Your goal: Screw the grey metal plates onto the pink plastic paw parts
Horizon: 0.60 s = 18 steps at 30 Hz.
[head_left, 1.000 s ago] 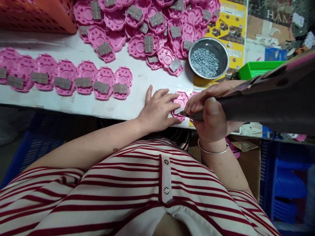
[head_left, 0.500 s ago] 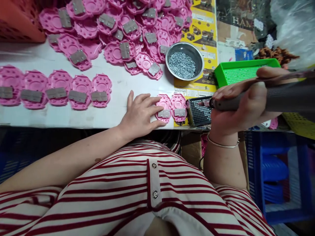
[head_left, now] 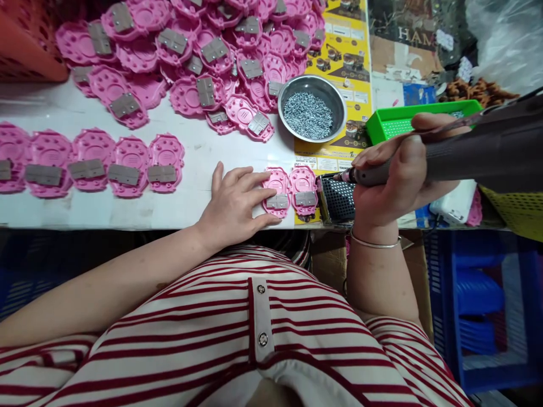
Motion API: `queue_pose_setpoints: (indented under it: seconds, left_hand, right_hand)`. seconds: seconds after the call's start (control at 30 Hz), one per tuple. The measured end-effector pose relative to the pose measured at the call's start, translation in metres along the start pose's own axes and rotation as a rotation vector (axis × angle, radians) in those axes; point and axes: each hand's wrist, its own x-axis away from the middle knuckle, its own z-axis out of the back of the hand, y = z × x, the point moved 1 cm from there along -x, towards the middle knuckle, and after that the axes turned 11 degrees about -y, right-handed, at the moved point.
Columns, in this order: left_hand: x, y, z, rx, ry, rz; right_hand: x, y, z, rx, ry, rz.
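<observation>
My left hand (head_left: 235, 200) lies on the white table, palm down with fingers spread. Its fingertips and thumb touch the left edge of a pink plastic part (head_left: 276, 180) with a grey metal plate on its lower half. A similar pink part (head_left: 304, 182) sits right beside that one. My right hand (head_left: 392, 181) is wrapped round a dark grey electric screwdriver (head_left: 475, 144), its tip pointing left. That tip is over a black perforated tray (head_left: 337, 200) just right of the two parts; whether it touches the tray or carries a screw, I cannot make out.
A metal bowl (head_left: 341, 121) of small screws stands behind the parts. Pink parts (head_left: 139, 53) are heaped at the back, and several stand in a row (head_left: 91, 150) at left. A green basket (head_left: 375, 124) is at right, an orange basket (head_left: 31, 42) far left, blue crates (head_left: 441, 316) below.
The whole view has shifted slightly. My right hand and the screwdriver have moved a little left, with the tip still over the black tray. My left hand stays at the same pink part.
</observation>
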Motion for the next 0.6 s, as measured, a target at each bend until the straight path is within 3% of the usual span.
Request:
queue_pose_setpoints:
  seconds: [0.2,0.33,0.5,0.6]
  left_hand:
    - [0.000,-0.002,-0.002,0.002,0.013,-0.018]
    - [-0.001,-0.002,-0.002,0.015,0.007,-0.012]
    - [-0.005,-0.002,0.000,0.027,-0.021,0.007]
    - [-0.008,-0.002,0.002,0.033,-0.046,0.023]
  right_hand:
    - [-0.002,-0.003,0.000,0.006,-0.016,-0.001]
    - [-0.009,-0.021,-0.006,-0.099,0.012,0.059]
    - [-0.010,-0.054,-0.026,-0.309,0.012,0.053]
    - [0.002,-0.061,-0.042,-0.438,-0.074,0.020]
